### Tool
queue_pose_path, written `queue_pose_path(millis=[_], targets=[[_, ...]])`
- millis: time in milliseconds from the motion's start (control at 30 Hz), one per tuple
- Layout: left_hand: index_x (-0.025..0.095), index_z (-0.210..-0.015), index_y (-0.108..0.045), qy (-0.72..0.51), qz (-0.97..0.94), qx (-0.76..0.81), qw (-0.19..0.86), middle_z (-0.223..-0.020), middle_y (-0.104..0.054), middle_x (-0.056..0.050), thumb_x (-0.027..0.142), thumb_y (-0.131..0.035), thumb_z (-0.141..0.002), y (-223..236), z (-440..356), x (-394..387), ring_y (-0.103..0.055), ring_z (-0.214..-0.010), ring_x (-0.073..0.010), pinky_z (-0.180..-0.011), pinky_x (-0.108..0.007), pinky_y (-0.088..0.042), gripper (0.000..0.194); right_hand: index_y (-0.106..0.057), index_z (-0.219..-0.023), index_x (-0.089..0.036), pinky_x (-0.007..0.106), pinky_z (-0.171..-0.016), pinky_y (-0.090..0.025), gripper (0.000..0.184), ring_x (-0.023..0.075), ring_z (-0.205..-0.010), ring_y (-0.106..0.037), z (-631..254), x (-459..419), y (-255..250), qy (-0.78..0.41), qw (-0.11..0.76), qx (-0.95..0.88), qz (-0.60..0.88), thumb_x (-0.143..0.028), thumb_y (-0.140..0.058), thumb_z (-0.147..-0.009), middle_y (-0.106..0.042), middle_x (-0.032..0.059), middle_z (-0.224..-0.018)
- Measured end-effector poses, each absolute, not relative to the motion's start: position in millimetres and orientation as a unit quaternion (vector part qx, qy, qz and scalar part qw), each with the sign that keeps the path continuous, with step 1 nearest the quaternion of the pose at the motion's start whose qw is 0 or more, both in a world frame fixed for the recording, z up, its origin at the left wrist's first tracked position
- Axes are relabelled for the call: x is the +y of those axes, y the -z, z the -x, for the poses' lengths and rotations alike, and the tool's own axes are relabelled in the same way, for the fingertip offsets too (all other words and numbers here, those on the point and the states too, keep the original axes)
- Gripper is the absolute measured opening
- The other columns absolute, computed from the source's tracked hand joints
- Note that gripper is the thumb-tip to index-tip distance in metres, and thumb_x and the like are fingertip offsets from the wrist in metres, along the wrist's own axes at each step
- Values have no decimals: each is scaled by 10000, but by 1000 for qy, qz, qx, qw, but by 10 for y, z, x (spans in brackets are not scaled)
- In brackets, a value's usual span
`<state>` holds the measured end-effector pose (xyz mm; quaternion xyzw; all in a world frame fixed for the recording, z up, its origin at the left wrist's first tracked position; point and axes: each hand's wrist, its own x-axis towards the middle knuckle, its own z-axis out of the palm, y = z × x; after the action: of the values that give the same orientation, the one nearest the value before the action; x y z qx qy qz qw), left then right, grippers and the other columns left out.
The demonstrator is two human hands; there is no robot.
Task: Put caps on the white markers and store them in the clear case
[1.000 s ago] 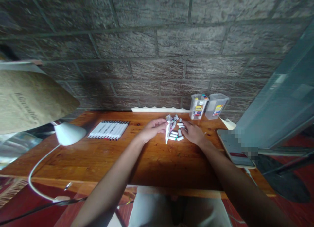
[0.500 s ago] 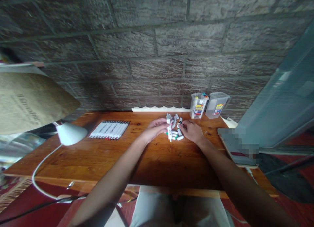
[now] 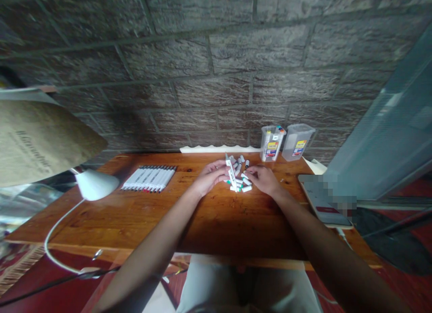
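Note:
My left hand [image 3: 209, 178] is closed around a white marker [image 3: 232, 177], which tilts over a small pile of loose caps. Its upper end looks bare and pointed. To the right, my right hand [image 3: 266, 180] pinches a small white marker cap [image 3: 245, 175] between thumb and fingers. Around and under the marker lie several white caps [image 3: 247, 188], a few with green or dark ends. Off to the left, a neat row of white markers [image 3: 148, 179] with dark ends rests side by side on the wooden table [image 3: 135, 218].
Two clear plastic containers stand at the back: one holding markers [image 3: 271, 146], one beside it [image 3: 297, 144]. A tablet-like device [image 3: 324, 205] with a cable lies at the right edge. On the left is a white lamp base [image 3: 96, 184] below a brown paper bag [image 3: 43, 142]. A stone wall [image 3: 189, 79] rises behind.
The marker in my left hand has tilted, its lower end swinging rightward. My right hand's fingers have closed on a cap from the pile and drawn it slightly towards me.

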<state>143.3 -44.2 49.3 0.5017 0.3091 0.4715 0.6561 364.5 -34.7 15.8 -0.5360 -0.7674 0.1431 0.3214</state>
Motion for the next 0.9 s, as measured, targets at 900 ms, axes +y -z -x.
queue_pose_path(millis=[900], targets=[[125,-1063,-673,-570,-392,285,663,-1178,-699,-108,64,-609,-805,-543,-1214,-289,-710,-906,-154,-918,-297,-552,273,-597,-1067,-224,343,-898,-502,235,177,-957,-647,-3350,-598,-268,-424,455,-724,298,-382,-597,-892,-687,37,-1006]])
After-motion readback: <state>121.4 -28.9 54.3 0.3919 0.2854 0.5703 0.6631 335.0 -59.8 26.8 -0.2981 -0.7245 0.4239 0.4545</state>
